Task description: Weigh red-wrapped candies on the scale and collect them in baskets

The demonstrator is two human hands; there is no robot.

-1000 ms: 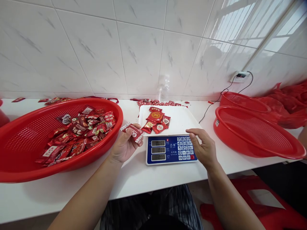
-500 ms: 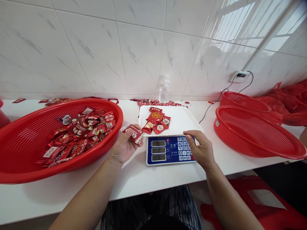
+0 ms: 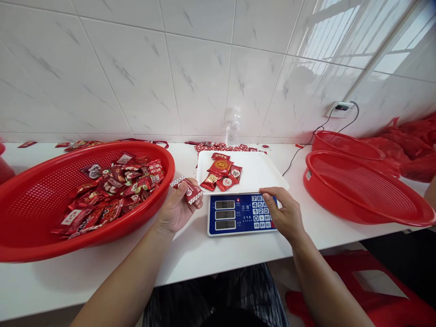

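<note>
My left hand (image 3: 177, 210) is closed around a dark red candy packet (image 3: 193, 192) with dotted white ends, just left of the scale's tray. My right hand (image 3: 285, 211) holds nothing; its index finger and thumb are a little apart at the front right edge of the white tray (image 3: 262, 170), and I cannot tell whether they touch it. Several red wrapped candies (image 3: 221, 167) lie in a cluster on the tray's left half. Below the tray is the blue weighing scale (image 3: 243, 214), its displays lit and part of its keypad covered by my right hand.
To the left, a large red plastic basket (image 3: 112, 240) holds a heap of wrapped candies. Red baskets (image 3: 340, 200) stand on the right beside red mesh bags (image 3: 408, 147). A clear bottle (image 3: 233, 127) and scattered packets line the wall. A black cable (image 3: 293, 160) runs to the socket.
My left hand has barely shifted, with the candy packet tilted slightly in its grip. My right hand has stayed almost in place. The candies on the tray have not moved.
</note>
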